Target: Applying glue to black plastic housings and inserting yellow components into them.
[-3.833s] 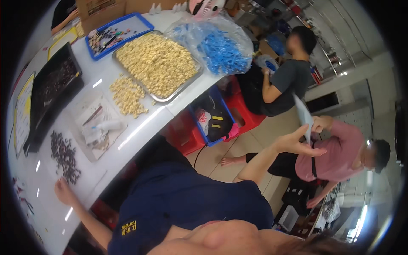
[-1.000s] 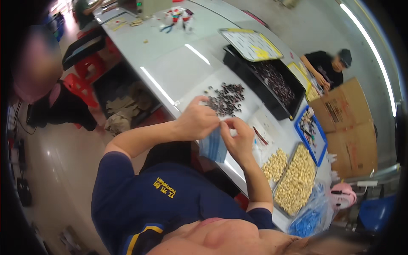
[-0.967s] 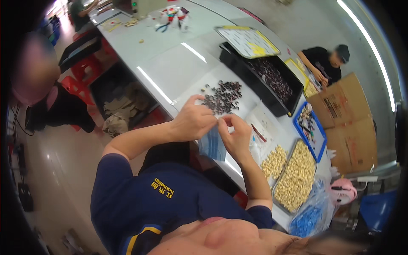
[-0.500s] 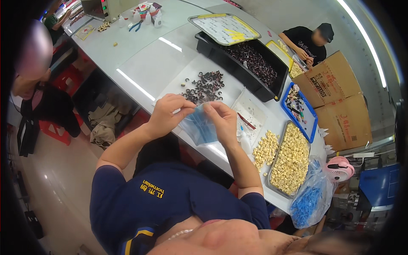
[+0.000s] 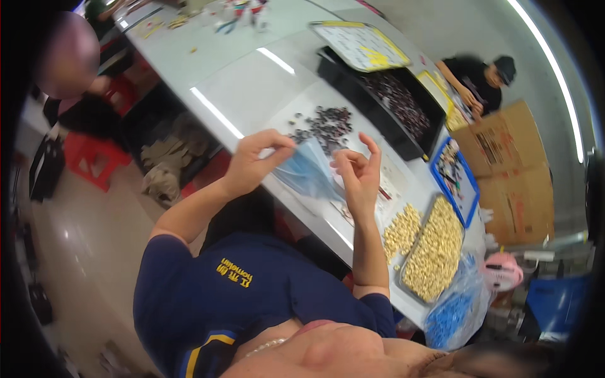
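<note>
Over the table's near edge, a thin, see-through light-blue plastic bag [image 5: 309, 169] hangs from my left hand [image 5: 255, 162], its thumb and fingertips pinched on the upper left corner. My right hand [image 5: 360, 179] is beside the bag's right side, index finger raised and the other fingers loosely bent; it appears to hold nothing. Just beyond the bag lies a loose pile of small dark curved pieces [image 5: 331, 126]. Right of my right hand is a heap of small cream-gold pieces [image 5: 403, 232], next to a tray [image 5: 413, 285] full of the same.
A black bin [image 5: 340, 80] of dark pieces stands behind, a yellow-rimmed tray [image 5: 359, 44] across its end. At right are a blue tray [image 5: 471, 211], a bag of blue strips [image 5: 457, 309], a pink fan [image 5: 503, 271] and cardboard [image 5: 517, 195]. Co-workers sit at far right and left.
My right hand has let go of the bag's upper edge and moved right, its index finger lifting. My left hand keeps its pinch. The whole view has shifted slightly.
</note>
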A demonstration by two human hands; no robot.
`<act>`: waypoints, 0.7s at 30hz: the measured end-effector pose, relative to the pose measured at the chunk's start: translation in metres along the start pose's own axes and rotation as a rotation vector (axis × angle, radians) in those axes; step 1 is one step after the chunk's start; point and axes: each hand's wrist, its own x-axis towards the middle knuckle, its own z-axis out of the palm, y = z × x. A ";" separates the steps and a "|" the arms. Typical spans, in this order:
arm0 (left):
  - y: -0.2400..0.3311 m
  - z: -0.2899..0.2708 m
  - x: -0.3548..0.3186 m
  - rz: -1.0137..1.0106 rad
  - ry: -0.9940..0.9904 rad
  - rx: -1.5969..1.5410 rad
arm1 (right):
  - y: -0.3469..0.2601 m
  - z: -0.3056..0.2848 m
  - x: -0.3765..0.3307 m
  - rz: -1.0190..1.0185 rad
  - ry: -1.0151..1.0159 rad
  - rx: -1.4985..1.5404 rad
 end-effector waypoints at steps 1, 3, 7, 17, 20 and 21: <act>0.001 -0.001 -0.002 0.029 -0.019 0.002 | 0.000 0.003 -0.003 -0.105 -0.028 -0.198; 0.004 -0.003 -0.005 0.059 -0.068 0.036 | -0.001 0.004 -0.003 -0.543 -0.024 -0.690; 0.008 -0.001 -0.010 0.018 -0.172 0.173 | -0.005 0.002 -0.017 -0.296 -0.176 -0.378; -0.018 0.028 -0.052 -0.764 -0.118 -0.781 | 0.015 0.014 -0.037 -0.051 -0.087 -0.201; -0.027 0.038 -0.064 -0.603 -0.009 -1.095 | 0.017 0.016 -0.040 -0.083 0.019 -0.045; -0.029 0.040 -0.067 -0.599 -0.010 -1.086 | 0.018 0.018 -0.042 -0.083 0.016 -0.044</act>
